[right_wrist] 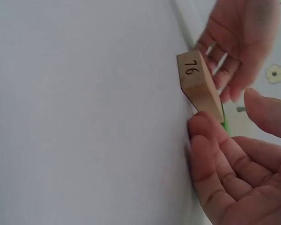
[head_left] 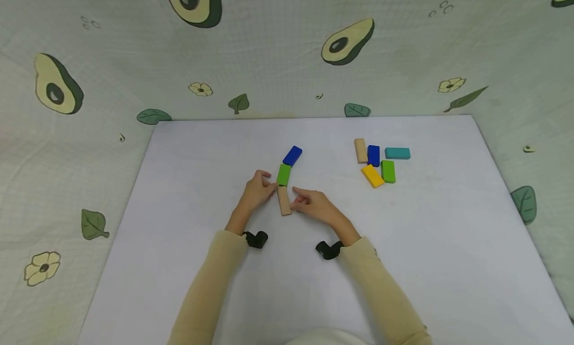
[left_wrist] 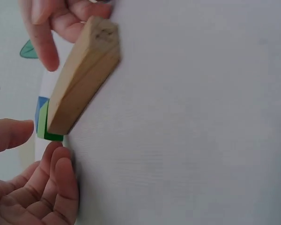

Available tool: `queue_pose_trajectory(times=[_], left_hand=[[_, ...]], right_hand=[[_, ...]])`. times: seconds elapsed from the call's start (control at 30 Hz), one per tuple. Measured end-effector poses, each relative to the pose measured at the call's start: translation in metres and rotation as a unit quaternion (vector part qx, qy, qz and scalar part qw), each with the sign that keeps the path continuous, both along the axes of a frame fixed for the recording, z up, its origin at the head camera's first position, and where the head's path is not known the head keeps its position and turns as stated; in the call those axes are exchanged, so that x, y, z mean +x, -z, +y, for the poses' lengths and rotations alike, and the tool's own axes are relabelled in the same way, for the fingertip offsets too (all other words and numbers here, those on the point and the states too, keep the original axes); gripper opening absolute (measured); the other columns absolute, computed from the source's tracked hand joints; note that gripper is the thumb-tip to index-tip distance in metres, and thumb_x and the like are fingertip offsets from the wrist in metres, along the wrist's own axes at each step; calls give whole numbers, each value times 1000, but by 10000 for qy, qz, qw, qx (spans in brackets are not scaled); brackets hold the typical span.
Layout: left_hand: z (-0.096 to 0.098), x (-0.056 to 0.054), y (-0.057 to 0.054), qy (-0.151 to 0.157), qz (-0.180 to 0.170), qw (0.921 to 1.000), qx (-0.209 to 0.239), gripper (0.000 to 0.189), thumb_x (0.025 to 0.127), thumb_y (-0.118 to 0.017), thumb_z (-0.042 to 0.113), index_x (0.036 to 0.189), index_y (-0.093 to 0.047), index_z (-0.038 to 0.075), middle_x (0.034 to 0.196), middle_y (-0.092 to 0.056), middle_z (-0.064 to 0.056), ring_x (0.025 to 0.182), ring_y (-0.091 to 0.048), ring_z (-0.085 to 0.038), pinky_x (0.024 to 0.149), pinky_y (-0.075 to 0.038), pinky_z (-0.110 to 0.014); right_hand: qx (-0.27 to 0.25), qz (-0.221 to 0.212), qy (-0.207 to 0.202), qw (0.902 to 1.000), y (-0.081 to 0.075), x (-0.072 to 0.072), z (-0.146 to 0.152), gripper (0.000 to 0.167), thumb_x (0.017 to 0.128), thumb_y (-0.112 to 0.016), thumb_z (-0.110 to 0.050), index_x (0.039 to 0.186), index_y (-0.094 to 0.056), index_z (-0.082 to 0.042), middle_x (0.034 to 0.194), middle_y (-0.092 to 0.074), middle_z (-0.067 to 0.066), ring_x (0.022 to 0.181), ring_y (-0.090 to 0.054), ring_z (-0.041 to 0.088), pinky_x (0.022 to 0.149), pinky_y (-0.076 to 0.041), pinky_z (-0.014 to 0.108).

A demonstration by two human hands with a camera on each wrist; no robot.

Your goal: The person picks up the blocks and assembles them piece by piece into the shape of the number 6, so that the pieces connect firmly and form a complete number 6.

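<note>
Three blocks form a line on the white table: a plain wooden block (head_left: pixel 284 201) nearest, then a green block (head_left: pixel 283 174), then a blue block (head_left: pixel 292 156) angled to the right. My left hand (head_left: pixel 260 189) is at the left of the line, fingertips by the joint of the wooden and green blocks; in the left wrist view its thumb and fingers are apart. On the other side, my right hand (head_left: pixel 315 204) has its fingertips close beside the wooden block (right_wrist: pixel 196 77), which shows a printed "76" on its end. Neither hand grips a block.
At the back right lie another wooden block (head_left: pixel 360 151), a blue block (head_left: pixel 373 155), a teal block (head_left: pixel 397 153), a green block (head_left: pixel 388 171) and a yellow block (head_left: pixel 372 175). An avocado-patterned cloth (head_left: pixel 278 51) hangs behind the table (head_left: pixel 448 265).
</note>
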State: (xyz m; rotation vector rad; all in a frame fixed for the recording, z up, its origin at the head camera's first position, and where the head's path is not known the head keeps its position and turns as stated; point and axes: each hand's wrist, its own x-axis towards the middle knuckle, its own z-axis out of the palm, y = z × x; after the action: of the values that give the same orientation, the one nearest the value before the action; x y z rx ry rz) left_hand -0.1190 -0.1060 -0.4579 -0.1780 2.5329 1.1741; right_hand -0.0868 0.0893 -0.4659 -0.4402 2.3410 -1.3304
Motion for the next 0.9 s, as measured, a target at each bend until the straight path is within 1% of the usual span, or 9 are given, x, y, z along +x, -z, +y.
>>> queue_pose_trajectory(times=[0.07, 0.13, 0.2, 0.3, 0.43, 0.5, 0.73, 0.8, 0.9], left_hand=[[0, 7, 2, -73, 81, 9999, -81, 41, 90, -59, 26, 122, -47, 4, 92, -60, -12, 77, -55, -20, 68, -43, -28], [0, 14, 4, -120, 155, 9998, -39, 40, 90, -59, 26, 121, -48, 4, 90, -59, -11, 77, -54, -20, 67, -42, -28], [0, 21, 6, -135, 209, 9997, 50, 40, 89, -60, 25, 120, -48, 4, 88, -58, -11, 75, -53, -20, 65, -41, -27], [1, 29, 8, -138, 286, 9993, 205, 40, 88, -61, 24, 120, -48, 4, 85, -58, -9, 73, -53, -19, 63, -40, -25], [2, 39, 9, -188, 294, 9987, 366, 43, 87, -64, 24, 122, -48, 6, 86, -58, -8, 75, -54, -18, 63, -41, -24], [3, 42, 10, -205, 271, 9985, 432, 45, 86, -65, 25, 123, -48, 6, 86, -58, -8, 75, -55, -17, 63, -42, -24], [6, 52, 13, -293, 232, 9976, 581, 53, 83, -68, 24, 128, -44, 9, 87, -59, -8, 76, -55, -17, 65, -43, -25], [7, 54, 14, -323, 244, 9975, 582, 55, 83, -69, 25, 129, -44, 10, 87, -60, -8, 76, -55, -17, 66, -43, -25], [10, 55, 15, -327, 342, 9973, 567, 54, 83, -69, 26, 129, -45, 9, 87, -60, -8, 76, -55, -17, 66, -43, -25]], right_hand=[[-93, 1, 28, 10000, -3, 2, 7, 50, 91, -58, -16, 134, -44, 5, 99, -67, 13, 86, -62, 17, 78, -49, 28], [-168, 1, 133, 9998, -7, 4, 14, 48, 92, -56, -16, 135, -45, 3, 104, -67, 14, 93, -63, 21, 82, -51, 32], [-214, -16, 357, 9991, -12, 5, 23, 46, 93, -56, -17, 134, -46, 1, 108, -66, 14, 98, -62, 24, 86, -50, 35], [-213, 61, 732, 9971, -20, 5, 37, 44, 93, -56, -19, 133, -49, -3, 112, -65, 13, 102, -60, 25, 88, -50, 39], [-9, 223, 1190, 9926, -29, 5, 59, 42, 94, -55, -24, 133, -50, -8, 118, -62, 11, 107, -56, 25, 92, -47, 42], [98, 296, 1391, 9898, -32, 6, 71, 43, 94, -55, -25, 133, -50, -8, 122, -60, 11, 109, -53, 26, 94, -45, 44], [425, 534, 2125, 9748, -31, 7, 109, 43, 94, -55, -23, 131, -49, -1, 126, -52, 20, 112, -50, 33, 96, -42, 48], [559, 596, 2365, 9682, -30, 6, 118, 44, 94, -55, -21, 130, -49, 1, 127, -50, 22, 112, -50, 35, 96, -42, 49], [839, 604, 2776, 9551, -28, 4, 127, 43, 93, -56, -18, 131, -48, 2, 126, -49, 23, 112, -49, 37, 96, -43, 48]])
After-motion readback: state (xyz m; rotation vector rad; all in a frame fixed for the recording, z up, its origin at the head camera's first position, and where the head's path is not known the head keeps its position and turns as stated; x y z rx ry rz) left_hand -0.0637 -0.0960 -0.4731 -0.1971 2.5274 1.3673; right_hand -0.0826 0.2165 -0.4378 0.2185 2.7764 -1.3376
